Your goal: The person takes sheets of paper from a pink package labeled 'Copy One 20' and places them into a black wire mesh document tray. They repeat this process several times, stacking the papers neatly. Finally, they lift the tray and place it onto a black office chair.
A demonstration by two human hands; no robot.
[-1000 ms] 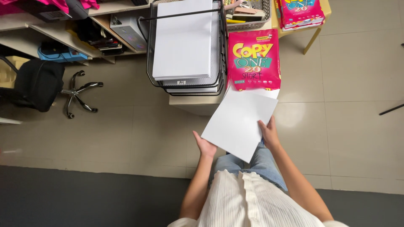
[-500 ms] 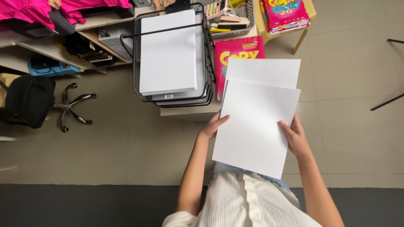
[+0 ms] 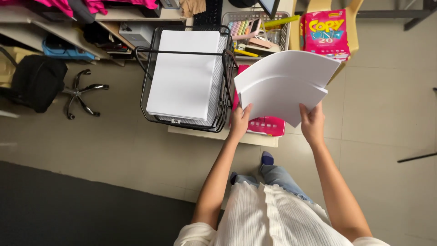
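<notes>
White paper stack (image 3: 284, 91) is now bowed and fanned, splitting into two curved layers; half a second ago it hung flat as one sheet face, and a second ago it sat lower, tilted, just above the knees. It has come up and forward, now over the bench edge. My read: the sheets are being loosened or squared in the air, not yet set down.

Left hand (image 3: 239, 122): fingers clenched on the stack's near-left corner, thumb on top. Right hand (image 3: 313, 124): fingers grasping the near-right edge, thumb over the top sheet. Both hands carry the stack; it touches nothing else.

Below the fingers: jeans-clad legs, one dark shoe (image 3: 267, 158), beige tiled floor (image 3: 136, 150), a dark mat strip (image 3: 68, 205) nearest the body.

Directly under the stack: a pink ream wrapper (image 3: 266, 125) lying on the low pale bench (image 3: 205, 133), mostly hidden by the paper.

Left of the left fingers, just beside: black wire tray (image 3: 150, 86) holding a flat pile of white sheets (image 3: 184, 77).

Beyond the fingers: grey mesh basket (image 3: 255, 23) with a pink calculator and pens. Far right of the fingers: second pink ream (image 3: 324, 32) on a yellow chair (image 3: 348, 27).

Far left: black office chair (image 3: 38, 82) with chrome star base, shelving with clutter and pink cloth (image 3: 59, 5) on top.
</notes>
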